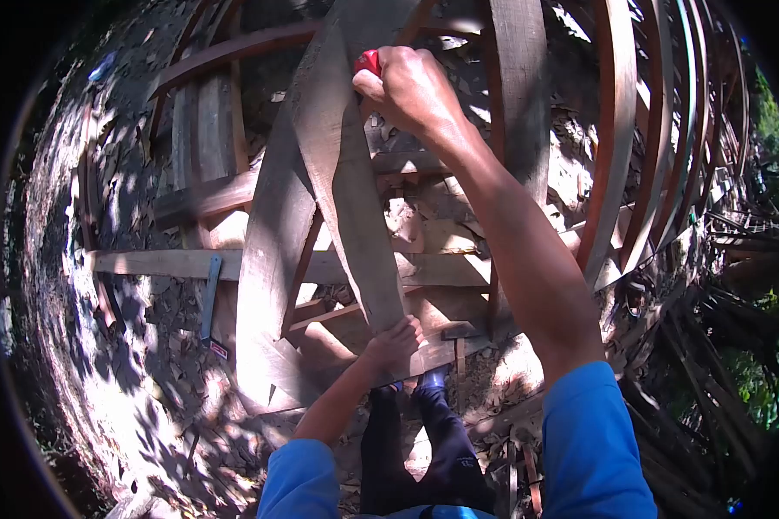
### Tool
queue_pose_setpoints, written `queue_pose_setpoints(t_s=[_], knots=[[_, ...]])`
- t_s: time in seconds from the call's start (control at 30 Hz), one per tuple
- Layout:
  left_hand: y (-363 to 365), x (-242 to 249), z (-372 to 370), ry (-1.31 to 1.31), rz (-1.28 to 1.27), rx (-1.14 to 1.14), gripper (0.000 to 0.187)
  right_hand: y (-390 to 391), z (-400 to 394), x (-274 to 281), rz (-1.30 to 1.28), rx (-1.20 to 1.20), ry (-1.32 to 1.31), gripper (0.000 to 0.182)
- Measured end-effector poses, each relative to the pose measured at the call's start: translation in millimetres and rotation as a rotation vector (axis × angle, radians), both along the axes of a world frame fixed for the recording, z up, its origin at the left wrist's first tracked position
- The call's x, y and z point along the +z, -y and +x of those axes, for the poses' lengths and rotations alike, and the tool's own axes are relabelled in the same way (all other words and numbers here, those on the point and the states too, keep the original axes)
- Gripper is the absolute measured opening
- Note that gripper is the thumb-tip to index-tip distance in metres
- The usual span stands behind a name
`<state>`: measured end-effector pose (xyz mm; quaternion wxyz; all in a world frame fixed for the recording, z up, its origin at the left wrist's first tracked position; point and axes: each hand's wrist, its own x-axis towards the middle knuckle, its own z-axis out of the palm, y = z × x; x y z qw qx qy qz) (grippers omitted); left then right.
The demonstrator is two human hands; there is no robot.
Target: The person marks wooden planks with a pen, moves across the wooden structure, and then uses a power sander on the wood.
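Note:
Stretched far forward, my right hand (405, 82) is closed around a small red object (368, 62) at the edge of a long wooden board (355, 208). What the red object is cannot be made out fully. Nearer my body, my left hand (394, 342) grips the near end of that same board, fingers bent over its edge. The board lies slanted over other timber. Beside it on the left is a wider plank (273, 233). A hammer (460, 346) rests near my left hand, on the right, with its head on a lower wooden piece.
A blue-grey try square (210, 298) lies across a horizontal beam (156, 263) on the left. Upright-running planks (521, 95) and curved-looking beams (610, 130) fill the right. Dry leaves and dirt cover the ground. My feet stand just below the timber.

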<state>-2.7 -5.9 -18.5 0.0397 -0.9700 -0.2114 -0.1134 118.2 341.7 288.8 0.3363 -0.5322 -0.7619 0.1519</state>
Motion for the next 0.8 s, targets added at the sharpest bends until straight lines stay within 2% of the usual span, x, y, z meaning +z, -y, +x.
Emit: queue_pose_setpoints(t_s=[0.1,0.2,0.3,0.4,0.53,0.67,0.8], knots=[[-4.8,4.3,2.6,0.024,0.013,0.018,0.023,7.0,5.4,2.8,-0.063,0.046,0.073,0.037],[-5.4,5.0,4.8,0.019,0.015,0.016,0.024,-2.7,2.2,2.5,0.013,-0.032,-0.07,0.038],[-0.2,0.7,1.0,0.024,0.034,0.003,0.024,-4.0,2.1,-7.9,-0.048,0.02,-0.114,0.039],[-4.4,-3.1,2.2,0.018,0.062,-0.006,0.023,0.4,7.4,-3.0,0.005,0.035,0.041,0.034],[-4.2,-3.7,3.0,0.032,0.054,0.018,0.022,-9.0,-2.9,-9.8,0.045,-0.07,-0.035,0.034],[-1.8,-8.8,3.6,0.045,0.029,0.009,0.022,12.4,7.0,-11.0,-0.089,0.007,-0.059,0.033],[-6.1,-2.4,2.6,0.03,0.063,0.003,0.022,3.3,4.2,9.2,-0.043,-0.134,-0.14,0.034]])
